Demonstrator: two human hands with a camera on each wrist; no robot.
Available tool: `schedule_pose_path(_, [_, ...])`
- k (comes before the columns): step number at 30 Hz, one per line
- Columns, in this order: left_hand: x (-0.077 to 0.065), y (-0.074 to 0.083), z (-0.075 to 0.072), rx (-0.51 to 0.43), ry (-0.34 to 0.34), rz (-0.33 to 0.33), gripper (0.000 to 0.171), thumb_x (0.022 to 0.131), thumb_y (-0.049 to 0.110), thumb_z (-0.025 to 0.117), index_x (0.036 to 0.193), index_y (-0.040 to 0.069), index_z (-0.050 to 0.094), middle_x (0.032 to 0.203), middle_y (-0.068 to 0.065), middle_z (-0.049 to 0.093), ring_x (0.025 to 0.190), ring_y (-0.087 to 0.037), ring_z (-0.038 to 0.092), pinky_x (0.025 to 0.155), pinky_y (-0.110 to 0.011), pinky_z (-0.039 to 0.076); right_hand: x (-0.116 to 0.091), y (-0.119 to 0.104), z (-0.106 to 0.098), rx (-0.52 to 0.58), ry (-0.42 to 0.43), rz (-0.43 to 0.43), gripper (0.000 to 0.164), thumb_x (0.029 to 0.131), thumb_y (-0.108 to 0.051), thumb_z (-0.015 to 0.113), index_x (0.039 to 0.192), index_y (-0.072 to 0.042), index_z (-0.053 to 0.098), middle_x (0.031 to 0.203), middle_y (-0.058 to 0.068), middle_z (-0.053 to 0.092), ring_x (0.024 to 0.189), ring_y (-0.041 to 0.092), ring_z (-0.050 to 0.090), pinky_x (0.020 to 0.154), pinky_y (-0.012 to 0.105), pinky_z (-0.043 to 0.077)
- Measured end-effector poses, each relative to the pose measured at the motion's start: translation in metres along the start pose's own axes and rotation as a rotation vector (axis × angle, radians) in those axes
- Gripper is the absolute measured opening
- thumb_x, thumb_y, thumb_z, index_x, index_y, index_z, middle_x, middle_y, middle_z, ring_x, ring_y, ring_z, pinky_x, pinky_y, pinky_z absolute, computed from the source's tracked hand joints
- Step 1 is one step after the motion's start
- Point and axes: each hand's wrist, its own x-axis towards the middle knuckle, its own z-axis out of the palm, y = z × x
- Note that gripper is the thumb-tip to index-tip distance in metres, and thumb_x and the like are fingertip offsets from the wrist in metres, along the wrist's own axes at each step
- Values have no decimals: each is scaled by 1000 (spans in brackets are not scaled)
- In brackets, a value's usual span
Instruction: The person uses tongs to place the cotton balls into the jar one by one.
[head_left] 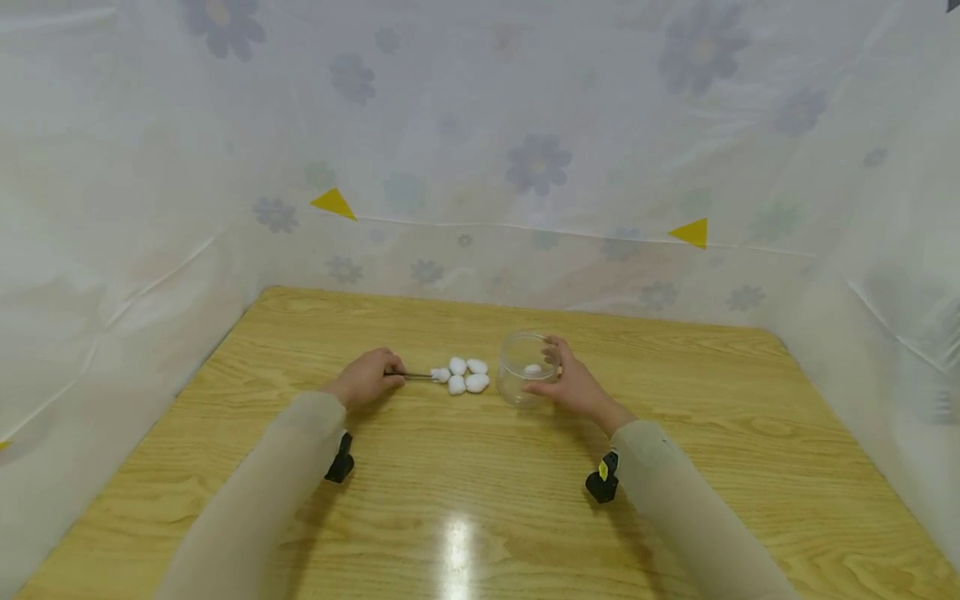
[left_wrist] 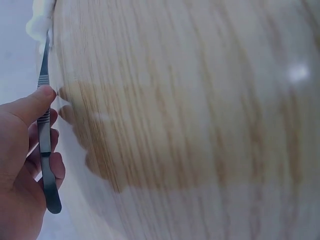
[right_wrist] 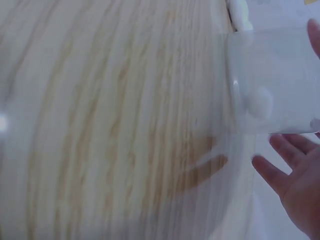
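Observation:
The left hand [head_left: 366,377] pinches metal tweezers [left_wrist: 45,135] between thumb and fingers. Their tips reach a white cotton ball [head_left: 440,376] at the left end of a small cluster. Whether the tips are closed on it cannot be told. Several other cotton balls [head_left: 477,382] lie close together beside it. To their right, a clear round jar [head_left: 512,385] stands upright on the table. The right hand [head_left: 573,383] holds the jar from its right side, thumb in front and fingers behind. Through the jar's wall, one cotton ball [right_wrist: 261,102] shows inside.
Beneath everything is a wood-grain table [head_left: 450,467] with a bright light reflection near the front. A pale flowered sheet [head_left: 480,192] hangs behind and at both sides, with yellow triangles [head_left: 692,232] on it. Each wrist carries a small black camera [head_left: 602,479].

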Motion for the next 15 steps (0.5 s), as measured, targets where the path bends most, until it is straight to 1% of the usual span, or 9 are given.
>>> schedule_pose_path(3, [1, 1, 0, -1, 1, -3, 13, 93, 14, 58, 100, 6, 66, 102, -10, 61, 94, -25, 58, 85, -42, 48, 0, -1, 0, 2, 31, 15, 99, 78, -40, 75, 149, -7, 14, 152, 21, 21, 138, 39, 25, 107, 57, 29])
schedule_pose_path(5, [2, 0, 0, 10, 3, 8, 13, 93, 14, 58, 99, 6, 66, 101, -10, 62, 95, -26, 59, 86, -42, 48, 1, 0, 0, 22, 40, 13, 100, 77, -40, 75, 149, -8, 14, 153, 20, 19, 139, 37, 23, 109, 56, 26])
schedule_pose_path(9, [2, -1, 0, 12, 9, 20, 12, 93, 13, 57, 98, 7, 67, 99, -10, 63, 94, -26, 59, 85, -42, 48, 1, 1, 0, 57, 25, -7, 95, 80, -37, 74, 149, -11, 14, 151, 18, 26, 138, 35, 28, 109, 55, 26])
schedule_pose_path(12, [2, -3, 0, -2, 17, 22, 11, 93, 12, 58, 96, 6, 67, 98, -10, 63, 93, -26, 59, 84, -42, 48, 2, 2, 1, 88, 14, -18, 91, 81, -37, 73, 148, -13, 17, 149, 18, 32, 137, 35, 31, 109, 55, 26])
schedule_pose_path(15, [2, -5, 2, -13, 22, 27, 11, 93, 12, 58, 95, 7, 67, 97, -10, 63, 91, -25, 59, 82, -41, 48, 4, 4, 1, 112, -1, -17, 89, 81, -37, 73, 147, -14, 18, 148, 17, 32, 137, 34, 31, 109, 56, 26])
